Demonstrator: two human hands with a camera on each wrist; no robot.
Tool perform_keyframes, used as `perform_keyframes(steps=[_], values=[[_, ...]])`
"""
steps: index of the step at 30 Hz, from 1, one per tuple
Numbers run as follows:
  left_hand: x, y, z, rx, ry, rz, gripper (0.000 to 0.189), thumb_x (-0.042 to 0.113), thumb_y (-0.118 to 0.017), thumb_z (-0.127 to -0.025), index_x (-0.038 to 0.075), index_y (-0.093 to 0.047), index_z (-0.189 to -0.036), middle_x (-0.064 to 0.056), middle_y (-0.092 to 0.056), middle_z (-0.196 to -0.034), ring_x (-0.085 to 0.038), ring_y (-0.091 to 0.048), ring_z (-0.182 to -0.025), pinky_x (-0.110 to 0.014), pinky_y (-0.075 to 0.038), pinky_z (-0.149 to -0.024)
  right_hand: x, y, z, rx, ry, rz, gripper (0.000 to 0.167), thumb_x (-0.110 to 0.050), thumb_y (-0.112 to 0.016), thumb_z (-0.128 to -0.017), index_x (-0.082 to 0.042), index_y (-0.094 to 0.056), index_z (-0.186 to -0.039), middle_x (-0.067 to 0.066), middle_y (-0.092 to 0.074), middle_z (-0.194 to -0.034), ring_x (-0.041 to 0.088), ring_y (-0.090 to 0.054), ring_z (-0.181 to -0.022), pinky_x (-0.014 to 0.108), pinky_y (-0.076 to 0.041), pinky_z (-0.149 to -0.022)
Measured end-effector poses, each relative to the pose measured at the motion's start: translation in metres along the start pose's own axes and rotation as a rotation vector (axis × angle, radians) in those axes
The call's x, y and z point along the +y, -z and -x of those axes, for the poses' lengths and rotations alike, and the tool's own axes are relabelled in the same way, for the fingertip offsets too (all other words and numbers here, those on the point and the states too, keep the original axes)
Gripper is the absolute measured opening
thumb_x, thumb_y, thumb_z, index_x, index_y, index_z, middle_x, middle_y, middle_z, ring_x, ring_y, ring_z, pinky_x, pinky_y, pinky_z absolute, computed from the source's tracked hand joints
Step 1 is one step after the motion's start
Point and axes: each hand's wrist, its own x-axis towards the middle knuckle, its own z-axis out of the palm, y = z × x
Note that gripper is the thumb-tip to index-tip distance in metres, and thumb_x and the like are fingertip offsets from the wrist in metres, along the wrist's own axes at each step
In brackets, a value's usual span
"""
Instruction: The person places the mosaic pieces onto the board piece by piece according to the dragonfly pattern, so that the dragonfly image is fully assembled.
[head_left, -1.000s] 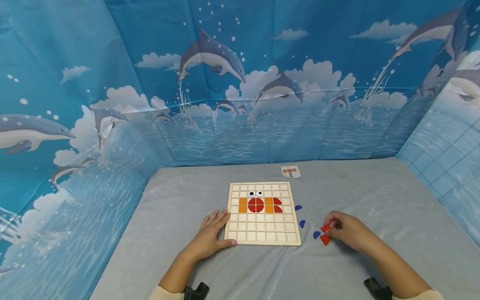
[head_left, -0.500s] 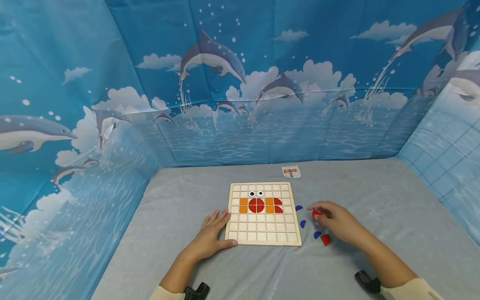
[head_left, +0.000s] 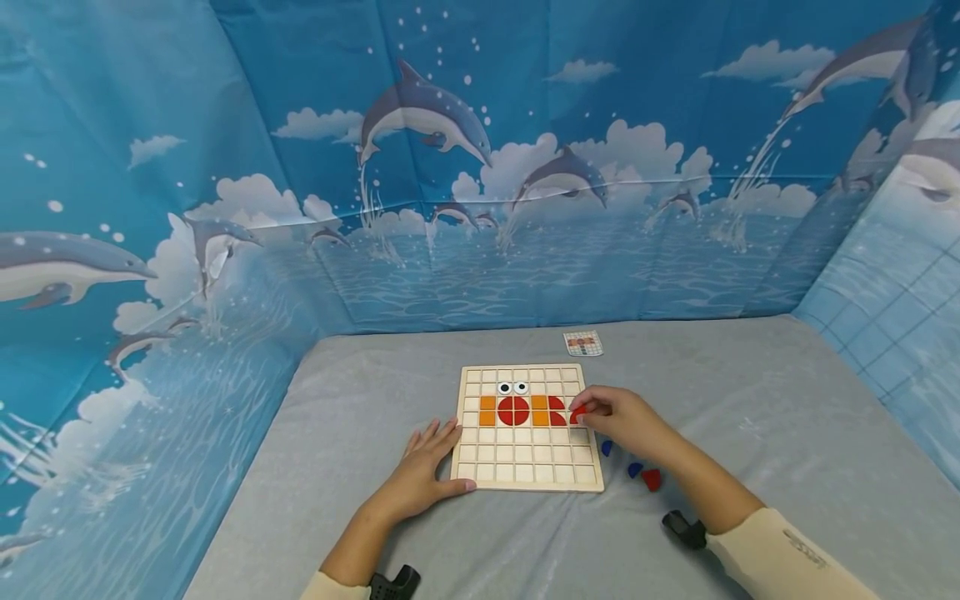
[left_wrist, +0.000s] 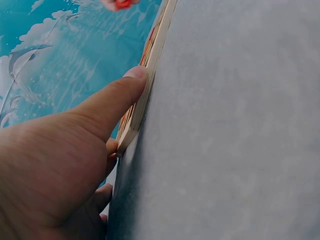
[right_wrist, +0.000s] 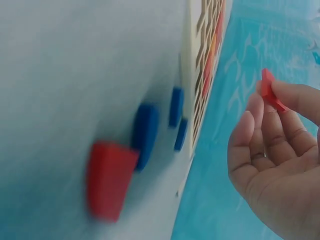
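Note:
A wooden grid board (head_left: 525,474) lies on the table, with orange squares (head_left: 487,411), a red circle of quarter pieces (head_left: 513,410) and two eye pieces (head_left: 513,388) set in it. My left hand (head_left: 422,468) rests at the board's near left corner, fingers stretched along the left side and thumb (left_wrist: 136,73) on the near edge. Over the board's right edge, my right hand (head_left: 624,418) pinches a small red puzzle piece (right_wrist: 269,90) between thumb and fingers, close to two red quarter pieces (head_left: 557,411) in the grid.
Blue half-round pieces (head_left: 635,470) and another red piece (head_left: 652,480) lie right of the board. One blue piece (right_wrist: 176,106) shows only in the right wrist view. A picture card (head_left: 582,343) lies behind the board. A dolphin-print curtain (head_left: 450,275) borders the table.
My right hand has picked up one of the two loose red pieces and carried it left and away from me to the board's right edge. The left hand stays in place.

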Motion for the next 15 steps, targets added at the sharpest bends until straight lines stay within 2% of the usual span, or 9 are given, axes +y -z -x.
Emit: perform_keyframes(steps=[6,15], values=[[-0.001,0.0,0.0,-0.004,0.005,0.0,0.095,0.059,-0.074,-0.085,0.016,-0.034,-0.159,0.0,-0.026,-0.169,-0.032,-0.011,-0.159,-0.06,-0.006,-0.127,-0.013,-0.016,-0.02,-0.055,0.06,0.015,0.016,-0.011,-0.067,-0.096,-0.009,-0.073,-0.11,0.004,-0.069,-0.1,0.016,-0.061,-0.085,0.031,-0.056,-0.075],[0.0,-0.001,-0.001,-0.008,0.013,-0.009,0.096,0.06,-0.074,-0.084,0.016,-0.034,-0.159,0.001,-0.025,-0.169,-0.032,-0.011,-0.159,-0.06,-0.006,-0.127,-0.028,-0.036,-0.048,-0.088,0.107,0.06,0.02,-0.013,-0.067,-0.097,-0.013,-0.076,-0.115,0.002,-0.071,-0.104,0.014,-0.061,-0.086,0.027,-0.053,-0.073]])
